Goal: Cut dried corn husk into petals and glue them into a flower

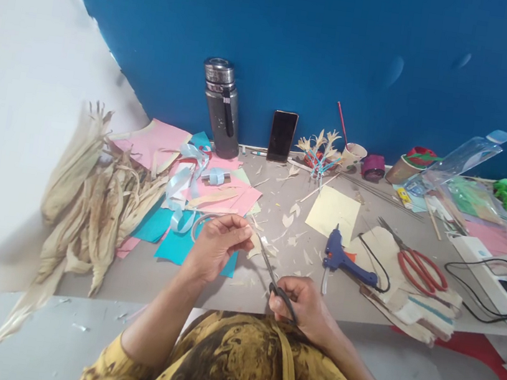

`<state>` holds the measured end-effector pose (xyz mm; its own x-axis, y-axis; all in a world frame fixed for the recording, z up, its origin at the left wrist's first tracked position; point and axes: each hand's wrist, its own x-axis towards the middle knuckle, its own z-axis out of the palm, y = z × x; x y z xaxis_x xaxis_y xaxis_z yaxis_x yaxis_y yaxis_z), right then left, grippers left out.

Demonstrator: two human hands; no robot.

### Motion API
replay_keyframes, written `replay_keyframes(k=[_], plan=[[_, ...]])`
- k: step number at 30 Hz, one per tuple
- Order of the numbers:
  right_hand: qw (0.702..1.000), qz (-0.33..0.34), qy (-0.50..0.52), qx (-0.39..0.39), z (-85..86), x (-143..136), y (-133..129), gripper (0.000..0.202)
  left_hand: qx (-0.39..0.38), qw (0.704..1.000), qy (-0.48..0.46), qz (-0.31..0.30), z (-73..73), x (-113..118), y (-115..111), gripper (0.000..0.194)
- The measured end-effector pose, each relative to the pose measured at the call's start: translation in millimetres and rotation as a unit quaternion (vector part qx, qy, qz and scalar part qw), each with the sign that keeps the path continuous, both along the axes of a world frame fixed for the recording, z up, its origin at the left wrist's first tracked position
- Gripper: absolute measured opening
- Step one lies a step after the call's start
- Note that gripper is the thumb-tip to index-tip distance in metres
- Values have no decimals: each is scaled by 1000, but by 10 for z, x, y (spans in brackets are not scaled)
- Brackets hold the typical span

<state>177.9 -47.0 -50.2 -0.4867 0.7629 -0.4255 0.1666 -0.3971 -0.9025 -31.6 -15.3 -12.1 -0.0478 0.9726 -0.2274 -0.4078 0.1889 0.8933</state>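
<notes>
My left hand point(217, 245) is closed in a pinch on a small pale piece of corn husk point(255, 246), which shows just past the fingertips. Black-handled scissors point(268, 265) are in my right hand point(306, 303), its fingers wrapped round the handles. The blades point up and left, close beside the husk piece; whether they touch it I cannot tell. Small husk scraps point(287, 220) lie scattered behind the hands. Under and beside my left hand are turquoise paper sheets point(172, 253) and a curled light blue ribbon point(180, 187).
Dried corn husks point(102, 213) are heaped at the left, overhanging the table edge. A flask point(226, 117), a phone point(282, 136) and husk flowers point(320, 152) stand along the wall. To the right lie a blue glue gun point(347, 263), red-handled scissors point(421, 271) and a white power strip point(482, 272).
</notes>
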Motion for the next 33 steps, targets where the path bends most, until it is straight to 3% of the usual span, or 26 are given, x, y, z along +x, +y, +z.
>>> replay_keyframes(k=[16, 25, 33], plan=[[1000, 2, -3, 15, -7, 6, 10, 33, 2, 1000, 16, -15, 4, 42, -32, 23], [1000, -2, -5, 28, -52, 3, 10, 38, -3, 1000, 16, 24, -32, 84, -83, 23], [996, 44, 74, 25, -62, 57, 15, 47, -32, 999, -33, 28, -56, 121, -96, 27]])
